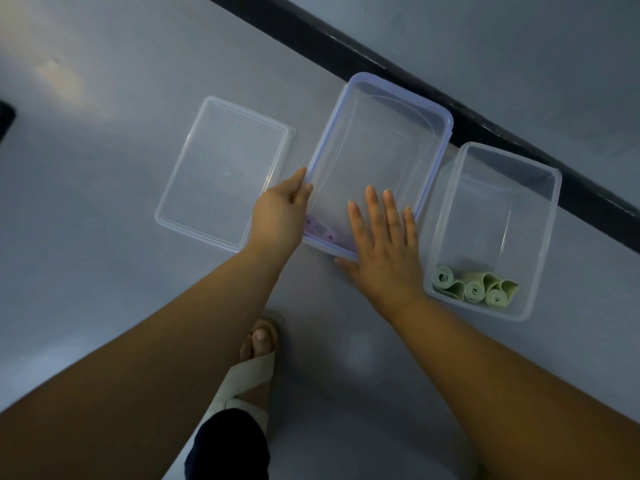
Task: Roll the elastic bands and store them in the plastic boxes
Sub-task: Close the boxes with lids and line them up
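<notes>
The left hand (280,213) is gripping the middle box's (398,88) left edge, fingers curled. The right hand (384,244) is lying flat on its top, fingers straight. Its near end is holding purple rolled bands (327,233) — green bands (474,289) are lying in the neighbouring box (550,209).

The grey floor (104,237) carries three clear plastic pieces in a row. A flat lid (221,171) lies just left of the left hand (280,216). A blue-rimmed box (381,133) sits under the flat right hand (384,247), and an open box (485,202) stands just right of that hand. A sandalled foot (259,355) rests nearer than both hands.
</notes>
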Tool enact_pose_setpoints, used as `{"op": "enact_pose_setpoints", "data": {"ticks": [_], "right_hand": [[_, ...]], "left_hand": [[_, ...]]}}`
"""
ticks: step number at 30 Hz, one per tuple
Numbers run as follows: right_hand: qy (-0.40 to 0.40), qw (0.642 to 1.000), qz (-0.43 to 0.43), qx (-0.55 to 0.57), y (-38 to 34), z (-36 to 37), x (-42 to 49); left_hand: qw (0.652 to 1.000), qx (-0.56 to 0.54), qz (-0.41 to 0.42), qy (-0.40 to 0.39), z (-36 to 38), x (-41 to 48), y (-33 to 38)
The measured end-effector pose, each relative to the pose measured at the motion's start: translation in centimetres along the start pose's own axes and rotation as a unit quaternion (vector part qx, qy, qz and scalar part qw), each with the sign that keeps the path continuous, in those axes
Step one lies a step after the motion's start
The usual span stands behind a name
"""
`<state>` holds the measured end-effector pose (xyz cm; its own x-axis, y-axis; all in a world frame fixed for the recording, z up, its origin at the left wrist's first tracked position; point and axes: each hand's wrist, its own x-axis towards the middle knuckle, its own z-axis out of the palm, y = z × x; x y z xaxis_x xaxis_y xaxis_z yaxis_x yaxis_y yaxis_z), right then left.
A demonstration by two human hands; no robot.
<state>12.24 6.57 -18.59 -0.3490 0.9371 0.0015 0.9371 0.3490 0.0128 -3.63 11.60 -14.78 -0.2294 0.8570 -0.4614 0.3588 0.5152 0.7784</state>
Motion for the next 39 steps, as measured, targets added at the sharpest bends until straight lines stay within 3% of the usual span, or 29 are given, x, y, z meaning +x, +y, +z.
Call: {"op": "enact_pose_setpoints", "data": {"ticks": [19,24,27,30,32,35,37,39], "right_hand": [[0.027,0.999,0.028,0.021,0.3,-0.2,2.0],[0.057,0.987,0.052,0.142,-0.6,-1.7,2.5],[0.114,0.945,0.004,0.307,-3.2,-3.6,4.4],[0.012,0.874,-0.001,0.485,-7.7,-5.3,6.7],[-0.104,0.815,0.104,0.56,-11.1,-5.4,8.2],[-0.206,0.679,0.337,0.619,-14.8,-2.6,10.5],[-0.193,0.664,0.446,0.568,-16.2,-0.3,11.2],[-0.171,0.664,0.497,0.532,-16.5,0.7,11.5]], "left_hand": [[1.0,0.007,0.002,0.009,0.6,2.0,0.9],[1.0,0.018,0.0,0.019,-0.5,2.2,0.3],[0.985,0.141,-0.008,0.103,-3.1,2.9,-2.1],[0.959,0.208,-0.097,0.165,-6.5,3.6,-4.3],[0.95,0.204,-0.151,0.18,-8.5,3.9,-5.4],[0.947,0.191,-0.203,0.158,-10.7,4.3,-7.0],[0.948,0.197,-0.202,0.149,-11.6,4.6,-7.9],[0.952,0.193,-0.187,0.145,-12.1,4.7,-8.6]]}}
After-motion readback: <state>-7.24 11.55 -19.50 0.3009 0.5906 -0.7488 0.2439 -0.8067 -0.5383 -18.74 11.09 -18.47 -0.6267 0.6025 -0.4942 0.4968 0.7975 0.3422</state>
